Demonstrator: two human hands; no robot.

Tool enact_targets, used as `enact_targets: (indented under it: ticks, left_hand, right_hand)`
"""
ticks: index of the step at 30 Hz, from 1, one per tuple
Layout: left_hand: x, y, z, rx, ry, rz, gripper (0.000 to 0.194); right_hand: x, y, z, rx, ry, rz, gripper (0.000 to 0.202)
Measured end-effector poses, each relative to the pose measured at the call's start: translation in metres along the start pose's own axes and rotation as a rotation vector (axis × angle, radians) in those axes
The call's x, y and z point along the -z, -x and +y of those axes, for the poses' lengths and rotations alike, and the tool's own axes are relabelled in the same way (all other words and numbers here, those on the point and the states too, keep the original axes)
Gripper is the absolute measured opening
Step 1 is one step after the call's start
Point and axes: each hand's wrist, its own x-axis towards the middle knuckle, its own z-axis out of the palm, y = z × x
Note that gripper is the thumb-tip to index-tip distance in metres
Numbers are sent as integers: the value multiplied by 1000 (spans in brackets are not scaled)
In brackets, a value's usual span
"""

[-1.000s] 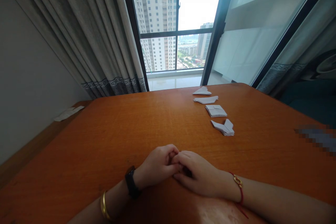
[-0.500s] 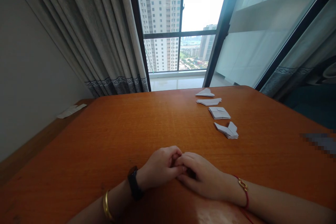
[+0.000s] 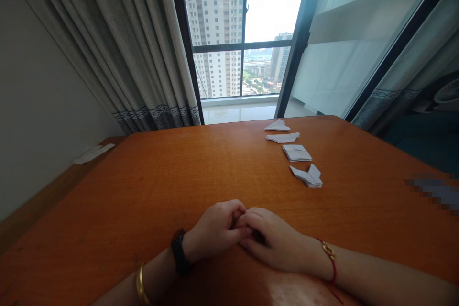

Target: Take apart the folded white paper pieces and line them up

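My left hand and my right hand rest together on the brown wooden table near its front. Curled fingers of the two hands hook loosely into each other, and no object shows in them. Part of the fingertips is hidden where the hands meet. Closest to my hands lies a white folded paper with two pointed wings. Behind it, in a row toward the far edge, are a square folded paper, a long flat folded paper and a folded paper plane.
White paper strips lie on a ledge at the left by the wall. A blurred grey patch sits at the table's right side. Past the far edge stand a grey curtain and a window frame. A fan-like object is at far right.
The whole view has shifted slightly, so the papers and window appear a little farther left. My hands keep the same clasped pose.
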Motion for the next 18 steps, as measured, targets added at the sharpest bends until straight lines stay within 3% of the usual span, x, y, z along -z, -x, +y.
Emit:
enact_targets:
  ticks: [18]
  left_hand:
    - [-1,1,0,-30,-96,4,9]
  right_hand:
    - [1,2,0,-27,-37,-20,15]
